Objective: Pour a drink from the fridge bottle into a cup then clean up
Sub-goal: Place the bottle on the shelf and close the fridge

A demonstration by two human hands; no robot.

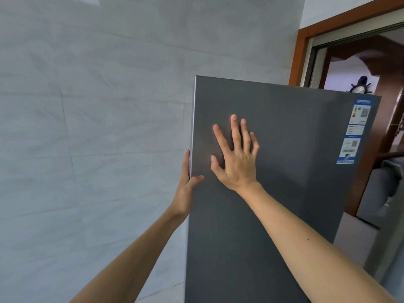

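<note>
head view: grey fridge door [284, 193] fills centre, its left edge just beside the pale tiled wall [87, 127], narrow gap between them. left hand [185, 184] grips that left edge, fingers [186, 162] wrapped behind it, thumb on the front. right hand [238, 158] pressed flat on the door face, fingers spread wide, holding nothing. open wooden doorway [301, 53] to the right. blue-and-white label stickers [354, 134] at the door's upper right; print too small to read. bottle and cup unseen.

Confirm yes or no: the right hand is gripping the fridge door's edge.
No. The right hand lies flat, fingers spread, on the fridge door; the left hand grips its edge.
</note>
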